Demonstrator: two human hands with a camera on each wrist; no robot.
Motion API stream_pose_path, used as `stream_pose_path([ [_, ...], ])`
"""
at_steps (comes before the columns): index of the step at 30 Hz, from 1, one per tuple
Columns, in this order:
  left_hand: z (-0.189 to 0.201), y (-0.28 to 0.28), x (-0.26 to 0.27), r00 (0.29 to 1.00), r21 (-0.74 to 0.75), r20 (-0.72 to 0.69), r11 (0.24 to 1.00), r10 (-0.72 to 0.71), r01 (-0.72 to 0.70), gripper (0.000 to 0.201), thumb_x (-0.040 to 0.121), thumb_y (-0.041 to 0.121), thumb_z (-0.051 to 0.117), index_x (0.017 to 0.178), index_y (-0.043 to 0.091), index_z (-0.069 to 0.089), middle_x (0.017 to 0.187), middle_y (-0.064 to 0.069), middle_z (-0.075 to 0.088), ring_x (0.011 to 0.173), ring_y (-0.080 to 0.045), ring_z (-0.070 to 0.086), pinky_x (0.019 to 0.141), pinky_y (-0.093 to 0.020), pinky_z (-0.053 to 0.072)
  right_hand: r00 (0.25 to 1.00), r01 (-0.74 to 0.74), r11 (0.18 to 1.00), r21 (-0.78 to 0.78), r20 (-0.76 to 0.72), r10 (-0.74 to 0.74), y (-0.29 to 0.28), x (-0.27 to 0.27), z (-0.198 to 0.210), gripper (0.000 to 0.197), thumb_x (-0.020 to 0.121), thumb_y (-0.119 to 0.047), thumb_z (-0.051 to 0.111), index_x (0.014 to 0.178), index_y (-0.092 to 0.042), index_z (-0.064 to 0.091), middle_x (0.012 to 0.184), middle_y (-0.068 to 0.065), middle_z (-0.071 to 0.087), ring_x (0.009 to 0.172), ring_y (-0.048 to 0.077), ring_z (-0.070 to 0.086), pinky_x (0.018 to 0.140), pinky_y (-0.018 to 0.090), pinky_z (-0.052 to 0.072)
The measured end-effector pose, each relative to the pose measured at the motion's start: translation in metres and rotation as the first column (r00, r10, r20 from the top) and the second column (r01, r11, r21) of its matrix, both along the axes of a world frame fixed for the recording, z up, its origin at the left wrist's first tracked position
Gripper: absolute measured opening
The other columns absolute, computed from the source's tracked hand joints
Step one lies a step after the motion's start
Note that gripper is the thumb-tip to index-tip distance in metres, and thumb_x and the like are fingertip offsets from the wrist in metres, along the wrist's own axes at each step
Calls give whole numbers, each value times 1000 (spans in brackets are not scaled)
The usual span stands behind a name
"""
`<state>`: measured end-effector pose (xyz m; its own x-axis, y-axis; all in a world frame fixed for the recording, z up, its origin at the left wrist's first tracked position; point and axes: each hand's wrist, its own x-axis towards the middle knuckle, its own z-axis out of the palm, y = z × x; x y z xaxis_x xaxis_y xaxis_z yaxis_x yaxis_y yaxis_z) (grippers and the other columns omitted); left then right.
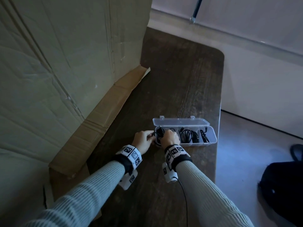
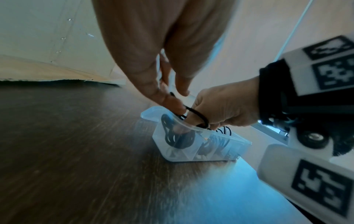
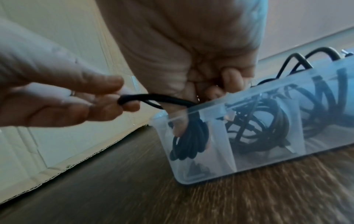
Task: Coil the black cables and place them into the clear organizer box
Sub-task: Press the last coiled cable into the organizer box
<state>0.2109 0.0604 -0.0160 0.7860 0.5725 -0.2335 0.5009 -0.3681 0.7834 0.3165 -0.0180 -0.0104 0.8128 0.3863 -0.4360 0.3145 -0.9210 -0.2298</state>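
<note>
While the coil [image 3: 188, 139] is sitting upright in the box's [image 1: 211, 142] leftmost compartment, a loose loop of the same cable is arching out over the left end wall. The left hand [image 1: 142, 140] is pinching that loop between thumb and fingertips just outside the box. The right hand [image 1: 169, 136] is reaching down into the same compartment, fingers curled onto the top of the coil. More cables [image 1: 188, 135] are lying bundled in the middle and right compartments; the lid [image 1: 180, 122] is lying open behind the box.

The box is resting on a dark wood-grain table [image 1: 172, 79], near its right edge. A big cardboard sheet [image 1: 65, 63] is standing along the table's left side, its bottom flap folding out onto the surface. Pale floor [image 1: 246, 136] is showing to the right, with a light wall [image 1: 246, 22] beyond and a black bag [image 1: 282, 190] on the floor. Lighting is dim, bluish.
</note>
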Motion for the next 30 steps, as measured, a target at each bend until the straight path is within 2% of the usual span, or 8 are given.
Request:
stream_pose_path([
  [4, 3, 5, 20, 997, 17, 81, 1000, 17, -18, 32, 84, 9, 70, 115, 9, 68, 108, -5, 72, 84, -6, 67, 73, -4, 49, 999, 7, 999, 35, -45, -6, -6, 4, 2, 34, 86, -23, 67, 113, -3, 61, 115, 14, 64, 108, 31, 62, 84, 37, 50],
  [9, 9, 9, 46, 997, -39, 77, 999, 28, -25, 26, 81, 4, 72, 107, 0, 70, 96, -13, 73, 74, -15, 71, 65, -14, 56, 987, -116, 992, 47, -103, 121, -17, 8, 2, 29, 94, -22, 53, 115, -1, 59, 118, 17, 63, 108, 32, 61, 84, 34, 48],
  [13, 8, 10, 63, 994, 106, -15, 988, -110, 111, 24, 78, 8, 76, 100, 0, 73, 95, -12, 74, 85, -18, 71, 81, -22, 56, 972, -110, 981, 159, -188, 139, -26, 10, 4, 40, 98, -37, 42, 94, -4, 63, 102, 18, 65, 95, 32, 61, 75, 33, 42],
  [16, 4, 12, 67, 979, 232, -116, 954, -169, 192, 22, 77, 16, 78, 97, 8, 75, 98, -9, 74, 95, -20, 69, 90, -25, 52, 970, -130, 979, 158, -186, 159, -30, 7, 0, 45, 93, -52, 48, 78, -11, 59, 87, 9, 62, 78, 24, 58, 67, 31, 41],
  [19, 7, 11, 66, 943, 417, -245, 853, -227, 313, 15, 82, 27, 72, 95, 20, 75, 99, -3, 73, 95, -22, 68, 84, -32, 55, 978, -165, 979, 121, -110, 179, -28, 2, -3, 43, 90, -45, 58, 100, -4, 65, 99, 13, 68, 87, 29, 64, 70, 33, 47],
  [24, 7, 9, 56, 851, 701, -407, 484, -331, 524, 26, 99, 25, 43, 111, 23, 67, 105, 4, 68, 106, -19, 50, 86, -33, 33, 981, -139, 986, 88, -121, 149, -21, 1, 2, 41, 93, -41, 55, 106, -2, 62, 106, 16, 66, 96, 32, 64, 73, 35, 47],
  [26, 5, 10, 52, 839, 714, -443, 442, -316, 543, 30, 100, 27, 39, 113, 26, 65, 116, 5, 60, 111, -20, 42, 87, -35, 30, 979, -158, 986, 56, -119, 164, -20, 2, 1, 45, 93, -45, 51, 108, -4, 62, 110, 15, 66, 101, 32, 62, 79, 36, 49],
  [30, 10, 11, 55, 842, 683, -480, 497, -247, 535, 22, 92, 38, 52, 102, 29, 69, 126, 3, 43, 115, -20, 37, 90, -36, 32, 974, -194, 981, 16, -116, 194, -21, -1, -1, 52, 97, -48, 39, 113, -3, 60, 118, 17, 62, 120, 33, 48, 96, 42, 42],
])
